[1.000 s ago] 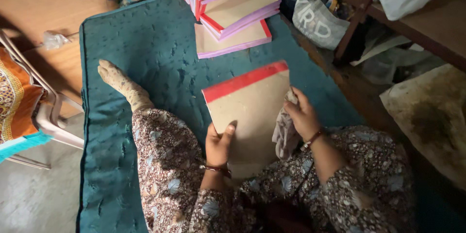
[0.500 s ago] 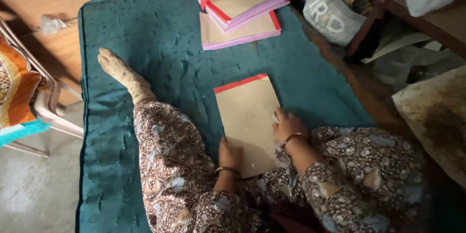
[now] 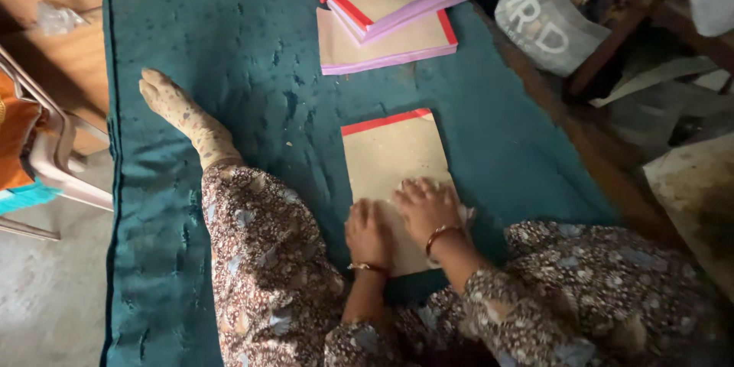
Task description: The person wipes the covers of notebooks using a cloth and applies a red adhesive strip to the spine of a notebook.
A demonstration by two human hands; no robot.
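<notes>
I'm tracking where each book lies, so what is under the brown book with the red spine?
The brown book lies flat on the teal quilted mat. Both hands, left and right, press on its near end, with a pale cloth peeking out. Anything beneath the book is hidden.

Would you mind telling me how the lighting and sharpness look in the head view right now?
Head view: dim, uneven light; the teal mat and stacked notebooks are lit from the top, the lower right corner falls into deep shadow. No glare. Left hand and right hand on the brown notebook look slightly soft.
</notes>
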